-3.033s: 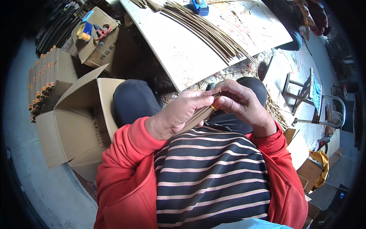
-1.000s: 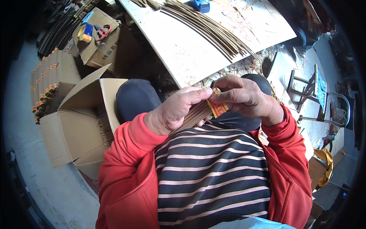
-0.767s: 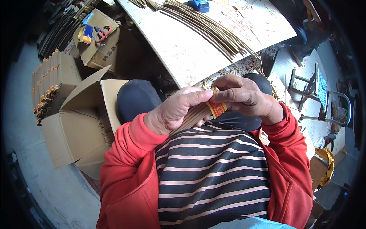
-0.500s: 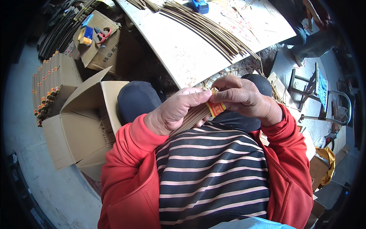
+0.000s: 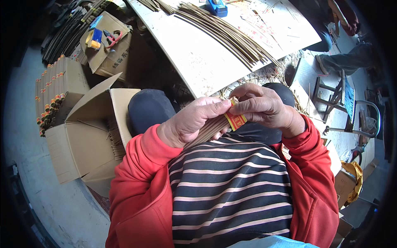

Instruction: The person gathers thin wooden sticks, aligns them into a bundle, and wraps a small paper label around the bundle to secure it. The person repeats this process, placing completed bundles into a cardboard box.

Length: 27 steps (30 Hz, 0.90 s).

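Bright light falls across a white table (image 5: 182, 49) set at an angle in a workroom, leaving the space beneath in deep shadow. A pale, scuffed floor (image 5: 39, 161) spreads to the left; at right, a dark-framed stool (image 5: 349, 99) with a blue top appears beside curved metal tubing (image 5: 378, 115).

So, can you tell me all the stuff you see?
stick bundle: one, brown, middle
paper label: one, red and yellow, on the bundle's end
table: one, white, top
loose sticks: many, brown, on the table
tape dispenser: one, blue, on the table
wrapped bundles: many, brown with red-orange, far left
open box: one, brown, left
pliers: one, red-handled, upper left
frame with cloth: one, dark and blue, right
someone else's legs: number unclear, blue-grey, upper right
sleeves: two, red, below
left fingers: one set, bare, holding the bundle
right fingers: one set, bare, holding the label
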Available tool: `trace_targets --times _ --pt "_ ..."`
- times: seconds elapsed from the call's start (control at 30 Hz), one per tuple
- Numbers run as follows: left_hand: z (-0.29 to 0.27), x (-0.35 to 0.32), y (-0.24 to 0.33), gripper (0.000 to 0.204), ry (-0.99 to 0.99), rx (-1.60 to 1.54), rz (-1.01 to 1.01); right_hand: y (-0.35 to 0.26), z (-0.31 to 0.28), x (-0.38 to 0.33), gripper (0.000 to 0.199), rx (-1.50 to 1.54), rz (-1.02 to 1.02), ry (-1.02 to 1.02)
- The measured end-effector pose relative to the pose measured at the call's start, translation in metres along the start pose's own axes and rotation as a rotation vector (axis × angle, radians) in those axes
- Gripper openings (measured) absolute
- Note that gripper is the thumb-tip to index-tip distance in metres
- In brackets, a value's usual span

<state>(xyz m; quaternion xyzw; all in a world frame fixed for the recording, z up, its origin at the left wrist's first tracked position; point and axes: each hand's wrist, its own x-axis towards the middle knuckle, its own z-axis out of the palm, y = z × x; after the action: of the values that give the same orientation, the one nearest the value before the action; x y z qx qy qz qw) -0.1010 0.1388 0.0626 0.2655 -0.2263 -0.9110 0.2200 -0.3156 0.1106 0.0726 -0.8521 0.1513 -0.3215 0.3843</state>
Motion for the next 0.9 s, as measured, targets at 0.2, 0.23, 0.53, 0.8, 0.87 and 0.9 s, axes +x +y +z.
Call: trace_targets --times 0.2,0.23,0.53,0.8,0.87,0.9 --pt "-0.007 0.002 0.000 0.038 -0.037 -0.003 0.000 -0.001 -0.001 0.001 0.023 -0.066 -0.012 -0.001" --pt "-0.005 0.002 0.001 0.037 -0.016 0.000 -0.002 0.000 -0.001 0.001 0.022 -0.041 -0.017 0.006" --pt "0.000 -0.001 0.005 0.037 0.025 -0.002 -0.023 0.004 -0.004 0.002 0.016 0.053 -0.004 -0.030" --pt "0.007 -0.001 0.006 0.034 0.006 -0.014 -0.022 0.005 -0.006 0.002 0.014 0.070 -0.018 -0.047" --pt "0.007 -0.002 0.006 0.033 0.002 -0.015 -0.016 0.004 -0.007 0.003 0.014 0.067 -0.018 -0.047" --pt "0.007 -0.002 0.006 0.033 -0.001 0.010 -0.003 0.003 -0.006 0.003 0.013 0.066 -0.018 -0.047"
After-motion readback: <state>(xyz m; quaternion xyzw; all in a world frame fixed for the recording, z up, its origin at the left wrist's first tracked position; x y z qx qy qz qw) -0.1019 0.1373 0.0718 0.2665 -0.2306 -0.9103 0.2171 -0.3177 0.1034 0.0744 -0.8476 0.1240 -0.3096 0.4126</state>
